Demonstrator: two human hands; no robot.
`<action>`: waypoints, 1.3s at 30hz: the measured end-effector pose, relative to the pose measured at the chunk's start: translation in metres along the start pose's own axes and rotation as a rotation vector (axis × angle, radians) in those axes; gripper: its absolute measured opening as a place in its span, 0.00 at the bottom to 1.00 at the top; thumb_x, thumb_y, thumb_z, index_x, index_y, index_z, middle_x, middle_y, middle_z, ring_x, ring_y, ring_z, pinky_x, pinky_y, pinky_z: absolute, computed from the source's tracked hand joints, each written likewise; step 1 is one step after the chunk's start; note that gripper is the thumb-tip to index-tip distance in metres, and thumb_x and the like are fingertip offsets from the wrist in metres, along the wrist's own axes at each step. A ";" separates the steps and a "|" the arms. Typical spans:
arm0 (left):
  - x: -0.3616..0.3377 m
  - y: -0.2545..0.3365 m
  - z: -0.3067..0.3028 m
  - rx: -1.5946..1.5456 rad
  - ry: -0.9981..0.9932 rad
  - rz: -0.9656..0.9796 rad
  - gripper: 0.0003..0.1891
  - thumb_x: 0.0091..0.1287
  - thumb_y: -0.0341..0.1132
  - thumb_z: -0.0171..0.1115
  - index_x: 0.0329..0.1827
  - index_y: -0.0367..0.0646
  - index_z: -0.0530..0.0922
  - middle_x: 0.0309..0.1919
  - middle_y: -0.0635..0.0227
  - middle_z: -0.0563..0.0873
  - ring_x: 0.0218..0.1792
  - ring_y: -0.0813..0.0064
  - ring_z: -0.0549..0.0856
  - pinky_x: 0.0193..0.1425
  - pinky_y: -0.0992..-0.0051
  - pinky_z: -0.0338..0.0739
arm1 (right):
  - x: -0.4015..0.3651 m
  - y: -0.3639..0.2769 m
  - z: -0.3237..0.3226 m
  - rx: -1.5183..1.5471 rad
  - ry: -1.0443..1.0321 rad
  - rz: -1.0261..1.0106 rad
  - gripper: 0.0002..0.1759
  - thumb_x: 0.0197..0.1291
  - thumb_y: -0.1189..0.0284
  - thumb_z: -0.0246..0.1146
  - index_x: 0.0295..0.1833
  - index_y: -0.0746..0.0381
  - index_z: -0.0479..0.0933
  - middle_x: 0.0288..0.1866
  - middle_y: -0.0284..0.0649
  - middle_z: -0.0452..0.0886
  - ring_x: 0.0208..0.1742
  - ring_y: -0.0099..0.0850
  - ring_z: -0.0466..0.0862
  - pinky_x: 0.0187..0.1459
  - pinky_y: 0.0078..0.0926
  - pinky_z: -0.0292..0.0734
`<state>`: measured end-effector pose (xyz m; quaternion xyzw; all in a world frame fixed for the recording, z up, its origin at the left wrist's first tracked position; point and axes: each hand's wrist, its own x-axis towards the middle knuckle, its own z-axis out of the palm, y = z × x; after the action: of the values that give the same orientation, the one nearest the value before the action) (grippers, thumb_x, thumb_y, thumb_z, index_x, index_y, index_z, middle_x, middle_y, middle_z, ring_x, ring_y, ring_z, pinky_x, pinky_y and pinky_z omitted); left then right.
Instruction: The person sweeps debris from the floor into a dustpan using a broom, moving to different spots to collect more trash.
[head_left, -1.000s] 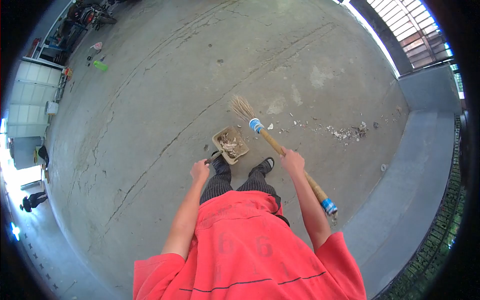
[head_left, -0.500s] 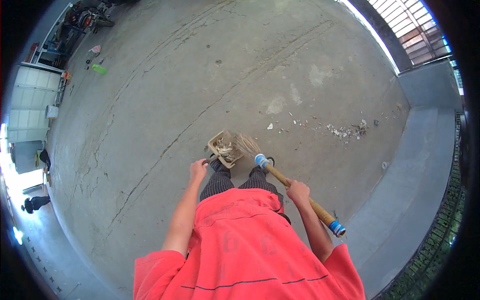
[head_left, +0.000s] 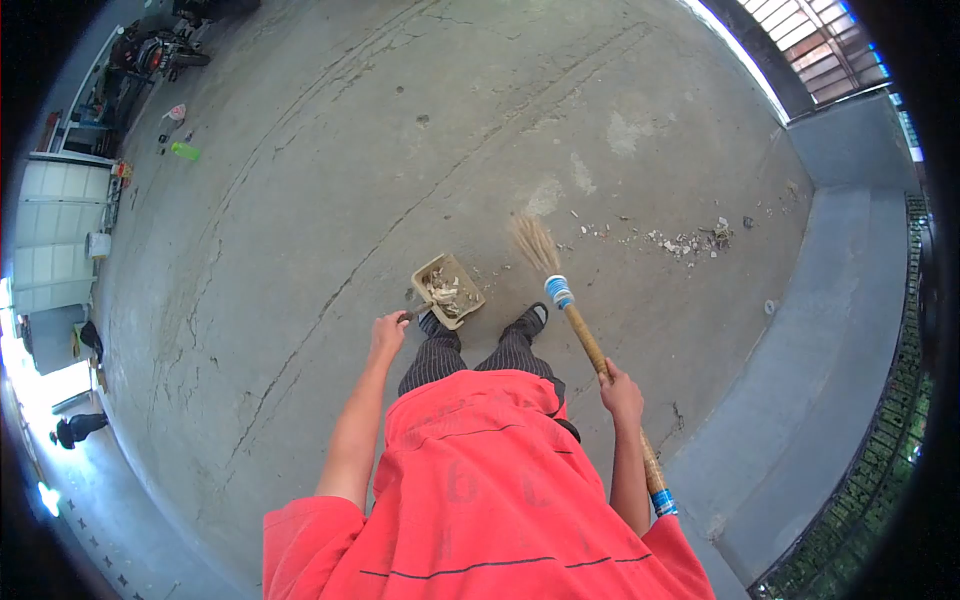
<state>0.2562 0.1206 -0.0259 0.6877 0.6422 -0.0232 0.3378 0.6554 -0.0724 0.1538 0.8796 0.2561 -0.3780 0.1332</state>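
My left hand [head_left: 388,332] is closed around the short handle of a tan dustpan [head_left: 474,296]. The dustpan rests on the concrete floor in front of my feet, with pale debris [head_left: 443,291] in it. In my right hand [head_left: 621,392] is the wooden handle of a broom [head_left: 583,335] bound with blue and white tape. Its bristles [head_left: 536,243] are splayed to the right of the dustpan and beyond it, apart from it. A few small bits lie on the floor by the dustpan's edge.
Scattered pale rubble [head_left: 684,243] lies at the right, near a grey wall base [head_left: 853,150]. A motorcycle [head_left: 158,54] stands at the far left, with a green bottle [head_left: 185,151] on the floor nearby. Below them are white panels [head_left: 62,210] and a white bucket [head_left: 98,245].
My right hand has moved slightly right, and the broom's bristles have swung away from the dustpan, up and to the right. My left hand still holds the dustpan, nearly in place.
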 end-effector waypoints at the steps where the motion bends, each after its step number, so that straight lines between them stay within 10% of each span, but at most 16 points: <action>1: -0.001 -0.001 -0.001 0.011 -0.018 -0.003 0.14 0.56 0.35 0.62 0.46 0.47 0.80 0.35 0.53 0.82 0.39 0.53 0.81 0.44 0.60 0.75 | 0.004 -0.001 0.001 -0.010 0.021 0.030 0.24 0.58 0.56 0.54 0.62 0.36 0.66 0.48 0.42 0.80 0.48 0.42 0.79 0.49 0.40 0.73; 23: 0.009 -0.010 0.006 -0.013 -0.007 0.081 0.15 0.53 0.34 0.63 0.45 0.45 0.81 0.38 0.52 0.82 0.42 0.52 0.81 0.47 0.60 0.75 | -0.045 -0.034 0.100 -0.091 -0.182 -0.138 0.23 0.55 0.53 0.57 0.59 0.35 0.69 0.47 0.43 0.80 0.47 0.42 0.80 0.48 0.39 0.75; 39: 0.002 -0.035 0.020 0.052 0.017 0.010 0.12 0.51 0.28 0.54 0.36 0.41 0.83 0.31 0.46 0.82 0.39 0.49 0.81 0.45 0.59 0.76 | -0.012 -0.056 0.068 -0.143 0.106 -0.077 0.24 0.56 0.58 0.56 0.61 0.40 0.68 0.42 0.40 0.82 0.44 0.42 0.81 0.45 0.40 0.75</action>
<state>0.2331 0.1106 -0.0577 0.6997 0.6407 -0.0321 0.3145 0.5769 -0.0594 0.1140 0.8762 0.3229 -0.3164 0.1672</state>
